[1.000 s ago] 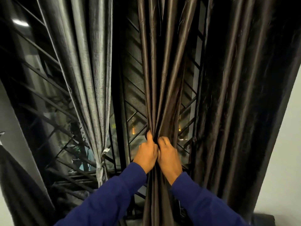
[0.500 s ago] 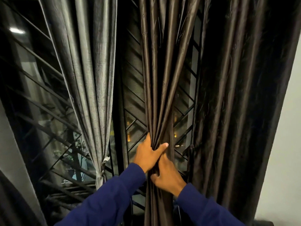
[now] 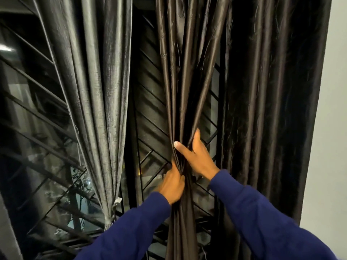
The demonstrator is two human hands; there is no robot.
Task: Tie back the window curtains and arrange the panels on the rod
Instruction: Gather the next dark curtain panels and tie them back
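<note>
Hands (image 3: 173,182) (image 3: 197,158) bunch brown curtain (image 3: 185,81) beside tied grey curtain (image 3: 101,109), window grille (image 3: 150,109) behind

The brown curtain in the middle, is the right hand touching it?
Touching. The head view shows the right hand wrapped around the bunched brown curtain, thumb pressed across its front folds.

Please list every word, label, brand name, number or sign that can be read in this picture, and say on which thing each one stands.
None: no readable text shows anywhere in the head view.
Small white tag at the tie of the grey curtain: too small and blurred to tell whether it carries print.
Dark brown curtain, held by the left hand and the right hand: no print, only folds.
</note>
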